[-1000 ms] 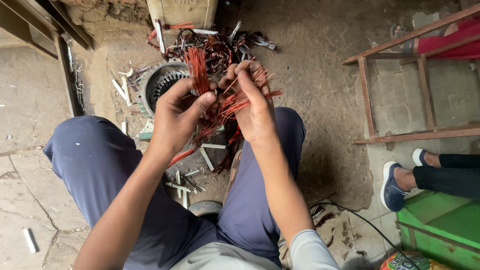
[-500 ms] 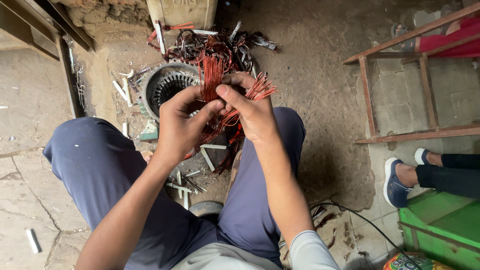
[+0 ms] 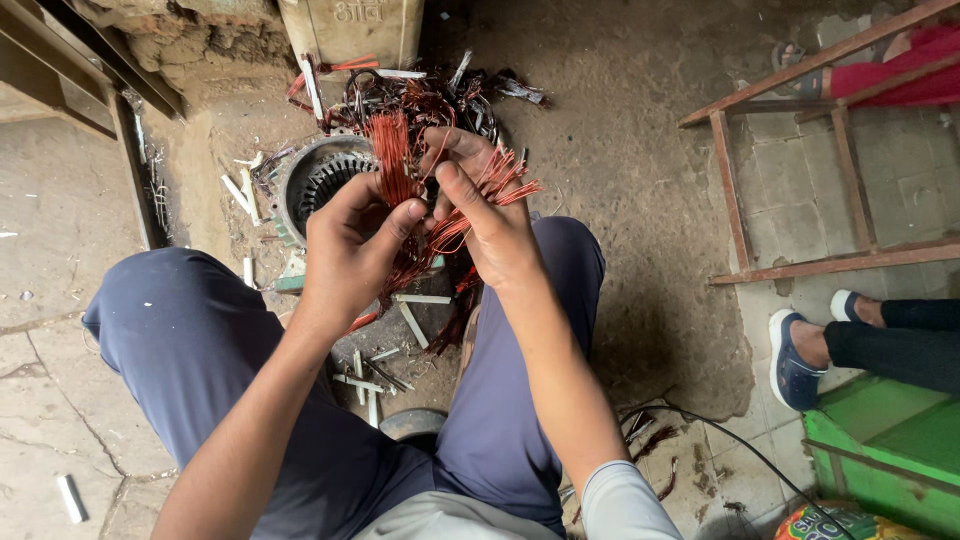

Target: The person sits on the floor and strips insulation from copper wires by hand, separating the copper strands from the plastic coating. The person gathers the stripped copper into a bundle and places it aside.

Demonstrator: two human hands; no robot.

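Observation:
Both my hands grip a bundle of reddish copper wire (image 3: 392, 150) above my knees. My left hand (image 3: 345, 250) pinches the bundle from the left, thumb on top. My right hand (image 3: 490, 215) holds the splayed cut wire ends (image 3: 510, 180) on the right, its fingers curled around the strands. More of the wire hangs down between my hands toward the ground. Behind the wire, on the floor, sits a round grey motor stator (image 3: 318, 180) with slotted teeth.
A heap of tangled copper wire and scrap (image 3: 420, 95) lies by the wall. White insulation strips (image 3: 410, 320) litter the ground between my legs. A rusty metal frame (image 3: 790, 150) stands at right. Another person's foot in a blue shoe (image 3: 795, 350) rests beside a green box (image 3: 890, 450).
My hands have closed in on each other around the wire bundle. The left thumb now presses onto the strands, and the splayed ends have shifted slightly to the right.

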